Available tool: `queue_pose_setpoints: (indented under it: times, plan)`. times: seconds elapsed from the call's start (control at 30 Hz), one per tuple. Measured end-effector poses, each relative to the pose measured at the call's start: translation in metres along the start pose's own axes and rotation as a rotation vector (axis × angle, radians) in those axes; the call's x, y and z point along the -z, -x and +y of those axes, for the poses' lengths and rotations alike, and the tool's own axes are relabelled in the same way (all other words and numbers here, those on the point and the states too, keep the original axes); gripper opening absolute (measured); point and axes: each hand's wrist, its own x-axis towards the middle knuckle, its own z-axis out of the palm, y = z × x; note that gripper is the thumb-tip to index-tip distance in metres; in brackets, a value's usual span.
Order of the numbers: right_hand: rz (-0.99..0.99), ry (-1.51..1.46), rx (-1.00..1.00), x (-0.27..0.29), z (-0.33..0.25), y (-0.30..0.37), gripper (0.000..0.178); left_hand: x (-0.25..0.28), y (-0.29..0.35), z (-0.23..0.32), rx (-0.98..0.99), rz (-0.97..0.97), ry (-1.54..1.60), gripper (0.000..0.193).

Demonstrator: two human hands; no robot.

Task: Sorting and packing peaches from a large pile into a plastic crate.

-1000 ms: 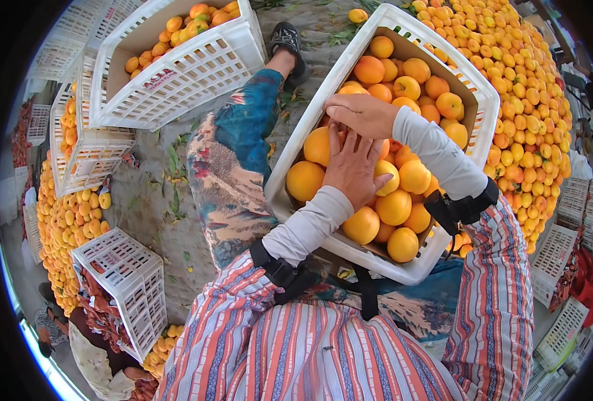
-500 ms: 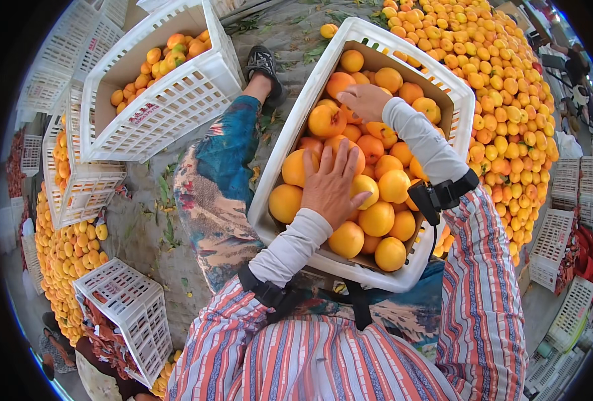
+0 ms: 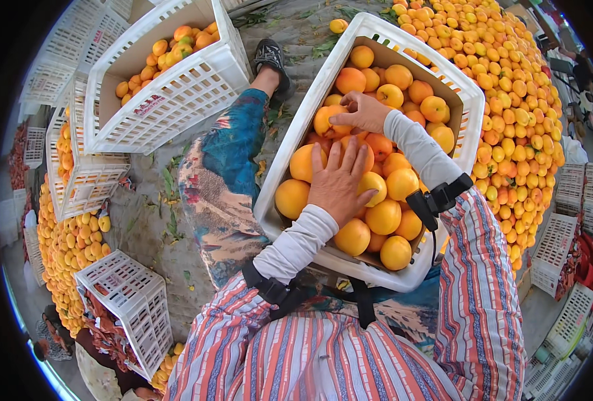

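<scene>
A white slatted crate [image 3: 471, 127], lined with brown cardboard, stands in front of me, filled with yellow peaches [image 3: 396, 252]. My left hand [image 3: 338, 184] rests on the peaches in the crate's middle, palm down and fingers spread, holding none. Just beyond it is my right hand [image 3: 368, 112], its thumb and fingers bent in on a reddish-yellow peach [image 3: 324, 123] near the left wall. The thumb lies over part of that peach, and the hand hides its right edge. Both wrists bear black straps over light sleeves.
A large heap of peaches [image 3: 510, 147] lies right of the crate. To the left stand a half-filled white crate [image 3: 169, 100], another behind it [image 3: 86, 177] and a crate of reddish pieces [image 3: 129, 314]. My left leg [image 3: 223, 167] stretches between crates over leaf-strewn ground.
My right hand has come down and nearer, its fingers closing in on the peach near the left wall. The left hand stays on the fruit. The whole view has shifted slightly.
</scene>
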Motion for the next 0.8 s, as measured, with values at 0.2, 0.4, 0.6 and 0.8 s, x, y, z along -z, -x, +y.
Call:
queue_pose_setpoints:
  times: [0.2,0.4,0.6,0.8]
  plan:
    - [-0.01,0.131,0.209,-0.003,0.004,0.002,0.085,-0.001,0.002,-0.001,0.002,-0.026,0.007,0.077]
    - [-0.031,0.017,0.071,-0.006,0.004,0.007,0.082,0.0,0.0,0.0,-0.015,-0.038,0.008,0.078]
    - [-0.084,-0.006,0.14,-0.002,0.011,0.001,0.082,-0.001,0.0,-0.007,-0.047,0.017,0.056,0.072]
    - [-0.094,-0.171,0.07,-0.005,0.019,-0.004,0.079,0.0,0.003,-0.006,-0.069,0.051,0.084,0.066]
